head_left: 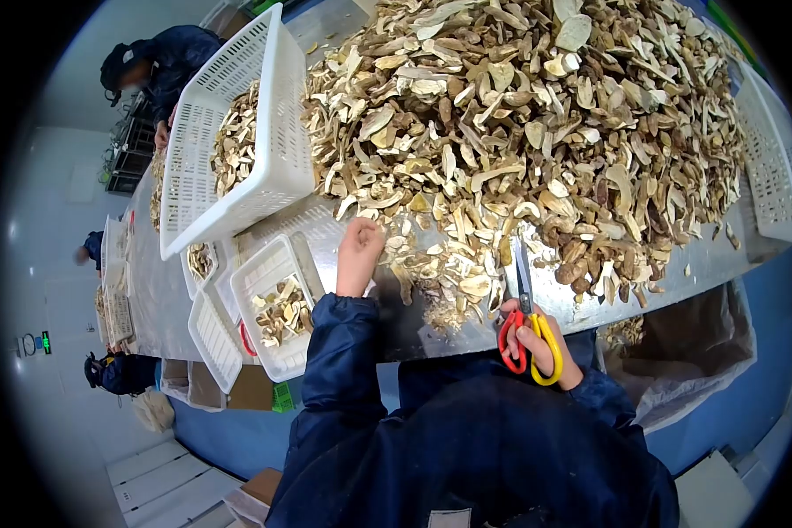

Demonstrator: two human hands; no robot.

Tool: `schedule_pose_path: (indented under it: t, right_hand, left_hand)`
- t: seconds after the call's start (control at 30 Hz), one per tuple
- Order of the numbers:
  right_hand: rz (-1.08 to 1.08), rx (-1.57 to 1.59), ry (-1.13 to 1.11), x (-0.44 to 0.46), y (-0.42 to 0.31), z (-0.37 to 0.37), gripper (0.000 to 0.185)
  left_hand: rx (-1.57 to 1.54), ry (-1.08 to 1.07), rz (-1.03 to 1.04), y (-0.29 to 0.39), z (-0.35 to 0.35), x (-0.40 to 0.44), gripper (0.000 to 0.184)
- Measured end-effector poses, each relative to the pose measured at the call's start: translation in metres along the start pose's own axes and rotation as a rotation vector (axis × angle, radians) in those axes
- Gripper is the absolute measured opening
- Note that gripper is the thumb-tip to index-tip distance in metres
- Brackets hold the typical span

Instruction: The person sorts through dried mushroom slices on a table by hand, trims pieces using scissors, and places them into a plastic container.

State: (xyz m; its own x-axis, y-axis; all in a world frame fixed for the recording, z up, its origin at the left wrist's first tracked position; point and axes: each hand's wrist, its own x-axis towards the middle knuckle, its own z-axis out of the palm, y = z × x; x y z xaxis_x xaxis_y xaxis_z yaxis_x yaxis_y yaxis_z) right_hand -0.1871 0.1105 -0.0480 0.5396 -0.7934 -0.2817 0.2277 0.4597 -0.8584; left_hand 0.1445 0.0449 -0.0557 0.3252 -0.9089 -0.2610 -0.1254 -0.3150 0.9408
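Note:
My right hand (pixel 531 338) grips scissors (pixel 524 286) with one red and one yellow handle loop. Their dark blades point away from me over the metal table, close to the mushroom slices. At the near left edge of a large heap of dried mushroom slices (pixel 502 132), my left hand (pixel 359 251) is closed, fingers curled; whatever it may hold is hidden. Between the hands, loose slices (pixel 475 283) and small crumbs lie on the metal table (pixel 396 330).
A tall white perforated crate (pixel 277 158) holding slices stands tilted at left. Below it are a white basket (pixel 304 352) with some pieces and a white tray (pixel 213 339). Another crate (pixel 766 158) stands right. A lined bin (pixel 704 352) sits under the table edge. Other people (pixel 172 66) work at left.

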Motion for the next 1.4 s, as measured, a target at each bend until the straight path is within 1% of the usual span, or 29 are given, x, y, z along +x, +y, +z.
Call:
schedule_pose_path:
  t: [0.03,0.13,0.17,0.27,0.3,0.4,0.43,0.53,0.63,0.73,0.83,0.93,0.97,1.0,1.03,1.1,1.2,1.23,1.33,1.37,1.4]
  right_hand:
    - [0.000,0.000,0.001,0.000,0.000,0.000,0.040]
    - [0.006,-0.002,-0.007,0.000,-0.002,0.000,0.040]
    - [0.002,0.005,-0.012,0.000,-0.001,0.000,0.040]
    - [-0.011,0.018,-0.014,0.001,0.001,-0.001,0.040]
    - [-0.011,0.017,-0.010,0.001,0.001,-0.001,0.041]
    - [-0.007,-0.002,-0.001,0.000,-0.001,-0.001,0.041]
    - [-0.004,-0.011,-0.001,0.000,-0.001,0.000,0.041]
    - [-0.006,0.022,-0.003,0.001,0.001,0.000,0.040]
    - [0.012,0.016,0.008,0.000,0.001,0.000,0.040]
    - [0.017,0.006,0.010,0.000,-0.002,0.001,0.039]
    - [0.014,-0.003,0.011,0.000,-0.001,-0.001,0.037]
    - [0.019,0.016,0.002,0.000,-0.001,0.000,0.037]
    - [0.019,0.018,0.004,0.000,-0.001,0.000,0.037]
    - [0.018,0.019,0.005,0.001,-0.001,0.000,0.037]
    - [0.018,0.018,0.005,0.001,-0.001,0.000,0.038]
    - [0.012,0.014,0.006,0.001,-0.001,0.000,0.038]
    - [0.007,0.001,0.024,0.001,0.004,0.000,0.038]
    - [0.002,-0.005,0.034,0.001,0.005,0.001,0.038]
    - [0.006,-0.005,0.037,0.000,0.001,0.002,0.038]
    - [0.006,0.011,0.037,0.000,0.002,0.002,0.039]
    - [0.006,0.003,0.040,-0.001,0.002,0.002,0.039]
  left_hand:
    - [-0.091,-0.005,0.005,-0.001,0.001,0.000,0.009]
    - [0.329,0.044,0.142,0.002,0.007,0.007,0.013]
    - [0.540,0.088,0.376,0.004,0.013,0.010,0.015]
    - [0.740,0.228,0.452,0.015,0.028,0.021,0.018]
    - [0.783,0.255,0.469,0.015,0.030,0.025,0.021]
    - [0.875,0.276,0.477,0.017,0.035,0.029,0.024]
    - [0.878,0.289,0.441,0.021,0.040,0.028,0.026]
    - [0.871,0.351,0.490,0.018,0.043,0.029,0.027]
    - [0.908,0.326,0.473,0.016,0.041,0.032,0.027]
    - [0.926,0.214,0.486,0.015,0.035,0.031,0.026]
    - [0.745,0.100,0.451,0.020,0.027,0.019,0.019]
    - [-0.414,-0.206,-0.073,-0.011,-0.019,0.031,0.016]
    - [-0.943,-0.486,-0.069,-0.015,-0.030,0.030,0.018]
    - [-0.979,-0.301,-0.133,0.005,-0.020,0.018,0.017]
    - [-1.010,-0.114,-0.195,0.043,0.001,-0.002,0.016]
    - [-1.002,0.040,-0.215,0.052,0.010,-0.005,0.018]
    - [-0.419,-0.215,-0.089,-0.003,-0.011,0.039,0.021]
    - [-0.021,-0.031,-0.079,0.026,0.012,0.029,0.018]
    - [0.642,0.180,0.426,0.021,0.042,0.038,0.018]
    - [0.709,0.188,0.538,0.021,0.047,0.038,0.023]
    - [0.735,0.179,0.520,0.020,0.048,0.039,0.022]
